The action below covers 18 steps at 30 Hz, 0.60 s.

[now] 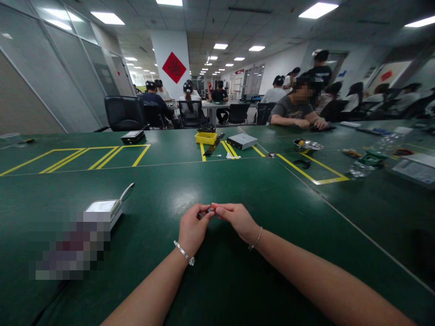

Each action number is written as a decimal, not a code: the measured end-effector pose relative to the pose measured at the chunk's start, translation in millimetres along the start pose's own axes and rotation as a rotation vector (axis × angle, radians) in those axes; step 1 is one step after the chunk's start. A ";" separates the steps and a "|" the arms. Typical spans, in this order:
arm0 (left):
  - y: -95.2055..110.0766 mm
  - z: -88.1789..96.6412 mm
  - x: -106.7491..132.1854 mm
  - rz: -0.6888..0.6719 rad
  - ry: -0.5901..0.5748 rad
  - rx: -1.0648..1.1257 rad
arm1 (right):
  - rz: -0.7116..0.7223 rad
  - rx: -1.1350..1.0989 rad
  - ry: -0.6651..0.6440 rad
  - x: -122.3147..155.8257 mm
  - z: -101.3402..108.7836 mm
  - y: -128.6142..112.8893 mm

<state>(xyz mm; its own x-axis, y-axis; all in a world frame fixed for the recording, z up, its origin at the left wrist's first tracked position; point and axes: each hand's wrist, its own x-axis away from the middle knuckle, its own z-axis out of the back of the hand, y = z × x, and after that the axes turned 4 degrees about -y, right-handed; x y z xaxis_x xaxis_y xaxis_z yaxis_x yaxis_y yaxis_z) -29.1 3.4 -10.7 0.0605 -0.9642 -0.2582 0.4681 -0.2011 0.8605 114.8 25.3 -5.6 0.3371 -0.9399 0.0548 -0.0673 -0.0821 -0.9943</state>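
My left hand (193,230) and my right hand (239,222) meet above the green table (163,194), fingertips almost touching. Between them is a small orange-and-silver piece (211,208), too small to name and partly covered by the fingers. The left thumb and fingers pinch its silver side. On the orange side, the right thumb and index finger are closed. Whether it is one part or two I cannot tell.
At left lies a blurred-out device (102,207) with a cable. Further back are a black box (133,136), a yellow tray (205,137), a grey drive-like box (241,141), a metal bowl (307,145) and a plastic bottle (372,157). A person (295,108) sits across the table.
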 end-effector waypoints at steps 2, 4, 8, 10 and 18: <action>-0.7 0.0 0.1 -0.006 0.008 -0.022 | 0.008 0.012 -0.015 -0.9 1.3 0.5; -0.2 -0.1 0.2 -0.004 0.008 -0.040 | 0.018 0.020 -0.026 -1.5 2.2 1.0; 2.2 -2.3 0.6 -0.007 -0.059 -0.054 | 0.027 0.046 0.022 -0.8 0.8 1.4; 2.4 -4.3 0.8 -0.023 -0.110 -0.055 | 0.024 0.111 0.046 -1.4 0.9 -0.9; -2.1 -3.5 -1.2 0.006 -0.140 -0.052 | -0.018 0.641 0.539 -21.0 100.0 -42.0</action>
<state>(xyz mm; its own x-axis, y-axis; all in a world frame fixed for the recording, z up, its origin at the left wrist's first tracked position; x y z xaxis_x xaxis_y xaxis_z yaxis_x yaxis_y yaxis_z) -27.1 5.6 -13.8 -0.0584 -0.9808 -0.1859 0.5134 -0.1892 0.8370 204.5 81.7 26.0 -0.1733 -0.9834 -0.0545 0.5354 -0.0476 -0.8433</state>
